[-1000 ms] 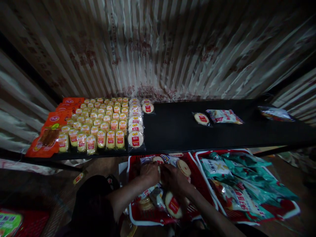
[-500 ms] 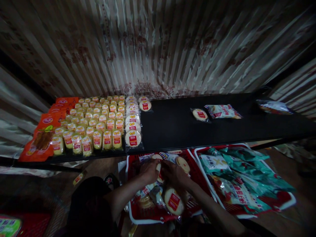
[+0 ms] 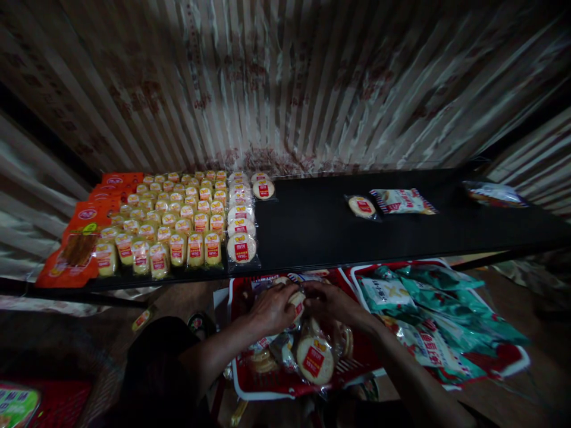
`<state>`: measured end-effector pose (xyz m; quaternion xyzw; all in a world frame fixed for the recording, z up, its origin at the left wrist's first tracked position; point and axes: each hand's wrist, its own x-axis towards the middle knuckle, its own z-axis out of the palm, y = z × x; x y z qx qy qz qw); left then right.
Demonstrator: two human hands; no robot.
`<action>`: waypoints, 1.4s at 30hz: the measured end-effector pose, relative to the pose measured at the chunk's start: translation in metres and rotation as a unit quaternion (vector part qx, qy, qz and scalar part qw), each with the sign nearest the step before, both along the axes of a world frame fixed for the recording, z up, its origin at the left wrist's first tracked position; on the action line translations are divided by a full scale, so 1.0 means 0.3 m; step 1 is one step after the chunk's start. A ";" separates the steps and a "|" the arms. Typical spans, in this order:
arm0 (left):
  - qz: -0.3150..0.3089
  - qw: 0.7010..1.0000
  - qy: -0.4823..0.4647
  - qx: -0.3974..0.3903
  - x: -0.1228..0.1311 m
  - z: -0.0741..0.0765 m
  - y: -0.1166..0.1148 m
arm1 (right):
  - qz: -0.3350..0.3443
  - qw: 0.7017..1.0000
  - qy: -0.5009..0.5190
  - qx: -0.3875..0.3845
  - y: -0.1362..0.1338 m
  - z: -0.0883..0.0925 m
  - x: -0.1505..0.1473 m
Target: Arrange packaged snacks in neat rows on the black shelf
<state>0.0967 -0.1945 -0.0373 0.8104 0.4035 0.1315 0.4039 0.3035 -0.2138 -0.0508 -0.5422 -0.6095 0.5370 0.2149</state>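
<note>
My left hand (image 3: 273,307) is closed on a wrapped round rice cracker (image 3: 296,302) with a red label, held over the front red basket (image 3: 234,374). From the other side, the bent fingers of my right hand (image 3: 329,302) meet the same packet; their tips are partly hidden in shadow. Below both hands, a larger wrapped rice cracker (image 3: 316,359) lies face up on the jumbled packets in that basket. Straight ahead on the black shelf (image 3: 307,238), a column of wrapped rice crackers (image 3: 241,247) stands beside rows of small yellow cakes (image 3: 177,248).
Orange snack bags (image 3: 74,246) line the shelf's left end. Farther right lie a single cracker packet (image 3: 361,207), a white packet (image 3: 402,201) and another packet (image 3: 496,194). A second basket (image 3: 513,370) holds green bags (image 3: 450,297). A striped curtain (image 3: 285,83) hangs behind.
Both hands have risen slightly and shifted right, bringing a wrapped rice cracker up between them. The right hand has turned inward toward the packet. The shelf goods have not changed.
</note>
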 end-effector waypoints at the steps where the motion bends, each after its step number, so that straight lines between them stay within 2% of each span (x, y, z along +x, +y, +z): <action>1: 0.005 1.000 -0.023 0.001 -0.002 0.006 0.006 | 0.000 1.000 0.010 -0.011 0.004 0.021 0.006; 5: 0.040 0.985 -0.150 -0.073 -0.013 0.032 0.043 | -0.006 0.994 0.088 -0.065 0.015 0.114 0.035; 9: 0.106 0.934 -0.292 -0.176 -0.022 0.063 0.088 | -0.048 0.983 0.161 -0.080 0.033 0.187 0.047; 13: 0.183 0.887 -0.370 -0.206 -0.016 0.082 0.114 | -0.103 0.972 0.201 -0.058 0.072 0.214 0.021; 16: 0.196 0.867 -0.400 -0.223 -0.006 0.091 0.118 | -0.150 0.966 0.210 -0.038 0.100 0.216 -0.001; 23: 0.203 0.863 -0.407 -0.220 0.012 0.108 0.116 | -0.205 0.951 0.230 -0.013 0.123 0.207 -0.017; 30: 0.234 0.849 -0.437 -0.184 0.047 0.086 0.129 | -0.147 0.962 0.227 0.045 0.144 0.203 -0.057; 37: 0.267 0.855 -0.425 -0.131 0.069 0.076 0.160 | -0.184 0.952 0.235 0.074 0.150 0.196 -0.096; 42: 0.277 0.875 -0.394 -0.049 0.068 0.077 0.169 | -0.198 0.942 0.261 0.073 0.155 0.185 -0.108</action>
